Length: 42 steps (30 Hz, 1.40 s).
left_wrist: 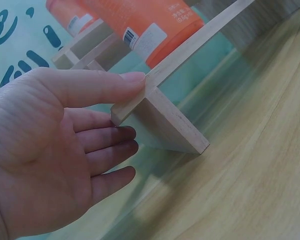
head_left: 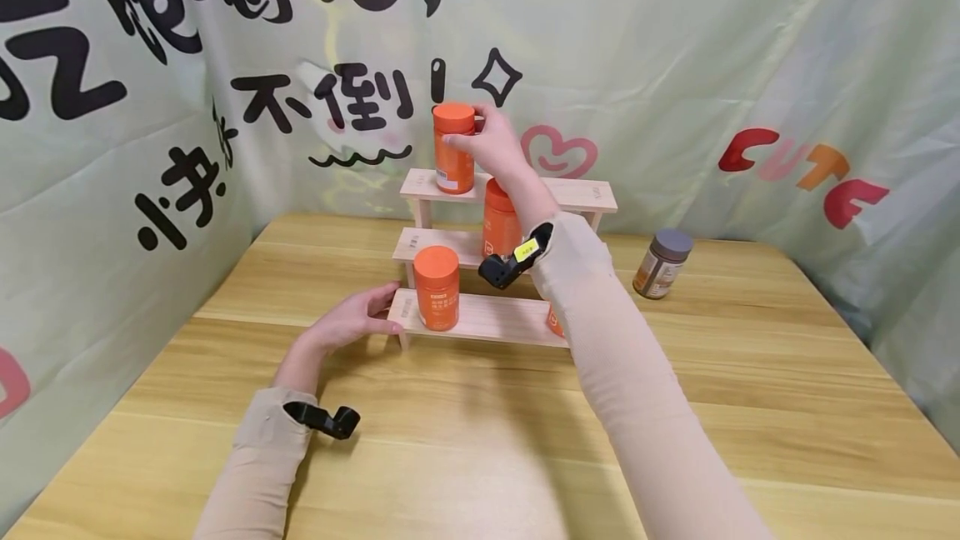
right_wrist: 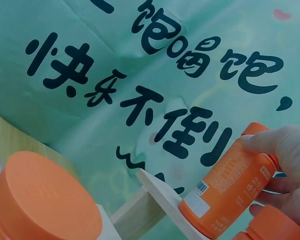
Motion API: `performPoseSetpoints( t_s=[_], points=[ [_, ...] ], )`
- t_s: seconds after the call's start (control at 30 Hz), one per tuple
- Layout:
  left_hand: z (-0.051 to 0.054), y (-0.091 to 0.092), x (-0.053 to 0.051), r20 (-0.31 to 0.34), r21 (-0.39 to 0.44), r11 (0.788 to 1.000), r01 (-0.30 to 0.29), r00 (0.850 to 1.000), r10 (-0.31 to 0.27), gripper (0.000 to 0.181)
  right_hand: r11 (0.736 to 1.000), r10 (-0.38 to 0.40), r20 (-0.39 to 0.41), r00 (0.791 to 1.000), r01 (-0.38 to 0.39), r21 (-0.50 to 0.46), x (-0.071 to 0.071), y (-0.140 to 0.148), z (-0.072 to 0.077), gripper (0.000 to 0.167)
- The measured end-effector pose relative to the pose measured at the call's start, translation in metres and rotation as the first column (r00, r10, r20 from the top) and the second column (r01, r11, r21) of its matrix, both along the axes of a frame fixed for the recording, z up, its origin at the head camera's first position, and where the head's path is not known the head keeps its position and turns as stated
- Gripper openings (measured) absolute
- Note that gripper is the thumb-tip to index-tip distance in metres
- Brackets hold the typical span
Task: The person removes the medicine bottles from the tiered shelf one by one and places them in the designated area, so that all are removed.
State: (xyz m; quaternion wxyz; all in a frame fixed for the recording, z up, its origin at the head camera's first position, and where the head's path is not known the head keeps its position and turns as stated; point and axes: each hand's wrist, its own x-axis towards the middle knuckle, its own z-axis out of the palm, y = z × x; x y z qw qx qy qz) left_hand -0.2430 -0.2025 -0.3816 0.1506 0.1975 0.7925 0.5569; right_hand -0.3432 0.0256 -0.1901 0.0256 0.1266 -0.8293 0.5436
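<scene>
My right hand [head_left: 497, 142] grips an orange jar [head_left: 452, 158] around its upper part; the jar stands upright on the left side of the top step of a three-step wooden display rack [head_left: 501, 317]. In the right wrist view, the thumb lies across that jar's shoulder. My left hand [head_left: 352, 320] holds the left end of the lowest step, and its thumb [left_wrist: 107, 87] presses the board's edge in the left wrist view. Close to it, another orange jar [head_left: 437, 290] stands on this step. A middle-step jar [head_left: 501, 219] is partly behind my right wrist.
At the right end of the lowest step, my right sleeve [head_left: 630, 357] hides most of another orange jar [head_left: 555, 323]. A brown jar with a grey lid [head_left: 662, 263] stands on the wooden table [head_left: 750, 340] to the right. A printed cloth [head_left: 660, 65] hangs behind.
</scene>
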Motion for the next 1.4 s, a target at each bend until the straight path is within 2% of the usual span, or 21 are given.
performPoseSetpoints(
  t_s=[0.6, 1.1, 1.4],
  points=[
    [0.000, 0.000, 0.001, -0.009, 0.003, 1.000, -0.002, 1.000, 0.002, 0.082, 0.988, -0.019, -0.058, 0.998, 0.028, 0.155, 0.001, -0.002, -0.002, 0.056],
    [-0.001, 0.000, 0.001, -0.003, -0.010, 1.000, -0.003, 1.000, 0.003, 0.082, 0.985, -0.054, -0.049, 0.997, 0.061, 0.159, 0.003, 0.003, -0.001, 0.055],
    [0.001, 0.001, 0.000, -0.008, -0.023, 1.000, -0.002, 1.000, 0.002, 0.082, 0.988, -0.087, -0.048, 0.995, 0.093, 0.121, 0.001, 0.021, 0.004, 0.054]
  ],
)
